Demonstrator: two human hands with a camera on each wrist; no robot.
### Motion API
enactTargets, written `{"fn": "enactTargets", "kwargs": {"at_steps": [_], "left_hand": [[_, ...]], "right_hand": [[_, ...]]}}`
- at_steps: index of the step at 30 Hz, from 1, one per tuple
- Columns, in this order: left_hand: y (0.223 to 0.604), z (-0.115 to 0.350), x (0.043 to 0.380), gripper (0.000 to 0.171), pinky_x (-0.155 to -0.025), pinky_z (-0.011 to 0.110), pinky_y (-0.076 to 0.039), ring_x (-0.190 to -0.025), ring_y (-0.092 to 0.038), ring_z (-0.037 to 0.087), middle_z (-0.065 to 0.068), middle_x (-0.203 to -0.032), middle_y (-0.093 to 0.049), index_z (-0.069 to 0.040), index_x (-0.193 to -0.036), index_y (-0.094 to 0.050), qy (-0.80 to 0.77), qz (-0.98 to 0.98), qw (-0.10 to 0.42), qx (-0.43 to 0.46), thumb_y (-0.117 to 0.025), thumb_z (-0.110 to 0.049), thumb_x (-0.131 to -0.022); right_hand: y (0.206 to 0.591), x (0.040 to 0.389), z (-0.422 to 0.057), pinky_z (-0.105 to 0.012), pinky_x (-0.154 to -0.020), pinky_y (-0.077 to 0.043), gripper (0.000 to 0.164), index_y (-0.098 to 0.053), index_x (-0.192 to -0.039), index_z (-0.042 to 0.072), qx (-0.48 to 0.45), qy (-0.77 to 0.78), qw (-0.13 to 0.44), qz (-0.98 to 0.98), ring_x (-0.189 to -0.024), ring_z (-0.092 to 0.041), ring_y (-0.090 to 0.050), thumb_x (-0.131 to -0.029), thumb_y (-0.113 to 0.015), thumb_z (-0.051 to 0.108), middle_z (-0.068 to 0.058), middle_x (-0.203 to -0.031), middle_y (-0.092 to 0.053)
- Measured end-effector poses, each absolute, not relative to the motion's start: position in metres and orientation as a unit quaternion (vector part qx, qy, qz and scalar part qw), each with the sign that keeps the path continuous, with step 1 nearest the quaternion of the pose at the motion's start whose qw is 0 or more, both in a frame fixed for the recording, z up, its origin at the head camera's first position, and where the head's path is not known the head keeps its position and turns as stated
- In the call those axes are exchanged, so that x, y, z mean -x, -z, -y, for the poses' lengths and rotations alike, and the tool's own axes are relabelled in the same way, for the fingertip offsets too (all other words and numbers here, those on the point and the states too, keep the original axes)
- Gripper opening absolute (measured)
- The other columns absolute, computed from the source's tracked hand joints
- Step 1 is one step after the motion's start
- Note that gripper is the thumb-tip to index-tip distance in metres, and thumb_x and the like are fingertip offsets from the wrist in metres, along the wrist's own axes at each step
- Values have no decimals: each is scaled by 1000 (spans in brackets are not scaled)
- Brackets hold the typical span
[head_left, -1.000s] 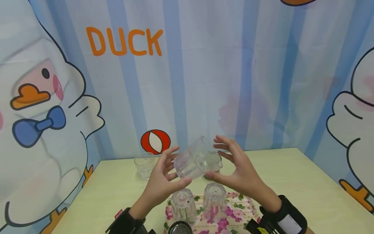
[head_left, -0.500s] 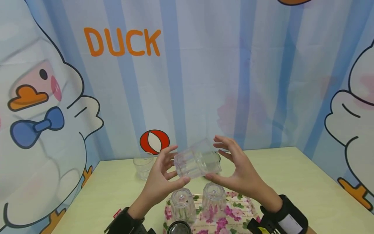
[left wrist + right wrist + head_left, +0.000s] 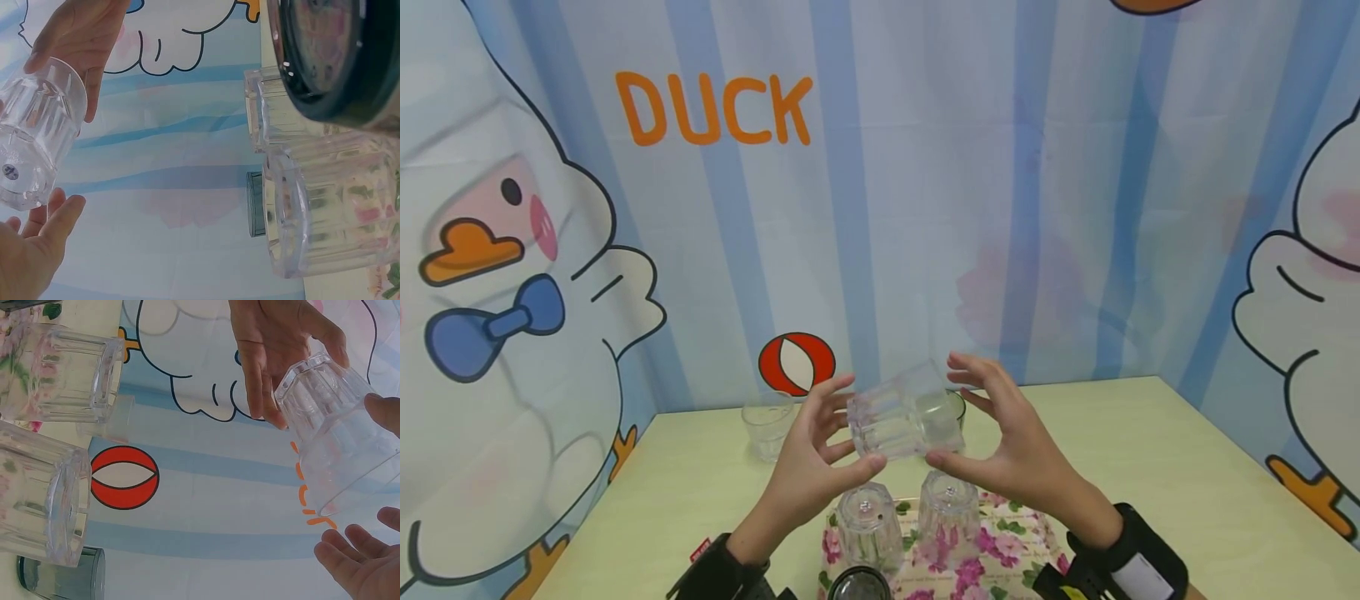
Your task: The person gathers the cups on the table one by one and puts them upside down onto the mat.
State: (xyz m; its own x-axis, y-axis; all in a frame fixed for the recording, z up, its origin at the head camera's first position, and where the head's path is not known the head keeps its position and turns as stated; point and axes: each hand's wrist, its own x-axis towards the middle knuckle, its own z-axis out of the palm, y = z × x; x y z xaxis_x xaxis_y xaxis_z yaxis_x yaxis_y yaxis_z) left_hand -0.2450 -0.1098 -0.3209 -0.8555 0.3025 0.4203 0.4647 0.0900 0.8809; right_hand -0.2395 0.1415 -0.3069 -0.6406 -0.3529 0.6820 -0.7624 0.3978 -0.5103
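Note:
A clear faceted drinking glass is held up tilted on its side above the table, base toward the left and mouth toward the right. My left hand grips it around the base, thumb below and fingers behind. At the mouth end, my right hand holds the rim with thumb low and fingers spread high. The right wrist view shows the glass between both hands, with a small dark mark on its base visible in the left wrist view.
Two clear glasses stand upside down on a floral tray. Near me is a dark-rimmed round vessel. Another clear glass stands back left, and a greenish-grey glass is partly hidden behind the held one.
The held glass has turned slightly, its mouth end swinging a little downward and toward a more level tilt. My right fingers have dipped slightly; my left hand has hardly moved.

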Motion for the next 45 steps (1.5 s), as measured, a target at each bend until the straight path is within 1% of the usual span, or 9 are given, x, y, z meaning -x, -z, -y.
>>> {"fn": "enactTargets", "kwargs": {"at_steps": [5, 12, 17, 25, 30, 38, 45], "left_hand": [[321, 109, 244, 78, -101, 45, -52, -130, -48, 31, 8, -144, -43, -28, -143, -34, 626, 735, 66, 252, -75, -10, -80], [319, 110, 243, 77, -102, 45, -51, -129, -49, 33, 11, -144, -43, -25, -143, -33, 628, 731, 70, 259, -75, -11, -80], [319, 110, 243, 77, -101, 42, -53, -127, -51, 30, 9, -141, -45, -24, -142, -34, 628, 731, 75, 257, -75, -9, -79], [319, 111, 243, 77, -100, 39, -53, -125, -51, 29, 10, -139, -47, -23, -142, -34, 633, 726, 74, 258, -75, -7, -79], [319, 111, 242, 77, -101, 41, -53, -126, -50, 32, 11, -140, -46, -22, -143, -34, 635, 724, 72, 261, -75, -8, -79], [319, 111, 242, 79, -101, 43, -52, -126, -50, 32, 12, -139, -45, -23, -144, -32, 633, 726, 72, 258, -75, -9, -79], [316, 110, 242, 81, -102, 45, -52, -126, -50, 32, 11, -138, -47, -25, -145, -31, 626, 731, 83, 258, -76, -11, -79]], "right_hand": [[308, 240, -141, -42, -105, -48, 91, -29, -149, 24, -352, -420, 245, 800, -130, -24, -47, -75, -82, 17, -5, -147, -39], [309, 238, -140, -43, -106, -47, 91, -28, -149, 24, -349, -410, 242, 807, -131, -24, -46, -76, -82, 19, -6, -148, -38], [309, 237, -140, -41, -106, -47, 92, -28, -149, 23, -349, -403, 241, 811, -131, -25, -46, -75, -82, 21, -6, -147, -38], [310, 238, -139, -45, -105, -47, 94, -27, -149, 22, -349, -399, 240, 813, -131, -28, -46, -74, -83, 22, -8, -147, -37], [310, 238, -139, -45, -105, -48, 94, -27, -149, 22, -348, -392, 243, 816, -132, -28, -46, -74, -83, 23, -8, -147, -37], [314, 238, -139, -48, -105, -47, 95, -25, -150, 24, -348, -377, 240, 824, -133, -28, -44, -75, -83, 26, -8, -148, -36], [315, 238, -138, -51, -104, -47, 95, -25, -150, 24, -355, -373, 241, 823, -134, -27, -42, -75, -82, 26, -7, -148, -36]]}}
